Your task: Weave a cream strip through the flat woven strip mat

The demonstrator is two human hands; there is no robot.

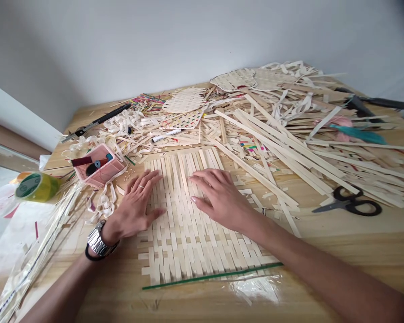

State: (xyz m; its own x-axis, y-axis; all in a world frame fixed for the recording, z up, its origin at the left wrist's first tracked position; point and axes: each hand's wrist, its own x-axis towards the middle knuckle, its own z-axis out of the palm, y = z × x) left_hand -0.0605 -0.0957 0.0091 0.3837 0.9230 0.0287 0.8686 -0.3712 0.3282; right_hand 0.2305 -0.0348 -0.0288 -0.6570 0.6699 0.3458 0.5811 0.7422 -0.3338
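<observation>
A woven mat [185,224] of pale flat strips lies on the table in front of me, its far ends unwoven and a thin green strip [215,277] along its near edge. My left hand [134,204], with a ring and a silver watch [99,239] on the wrist, rests over the mat's left edge, fingers stretched and thumb apart. Across from it, my right hand [220,197] lies on the right part of the weave with its fingers extended and thumb apart. Neither hand shows anything held. Part of the weave is hidden under my hands.
Black-handled scissors [352,202] lie at the right beside a large heap of loose strips [289,148]. On the left are a pink basket [101,175] with spools and a roll of yellow tape [38,186]. Farther back sit woven pieces [185,99] and a white marker [166,135].
</observation>
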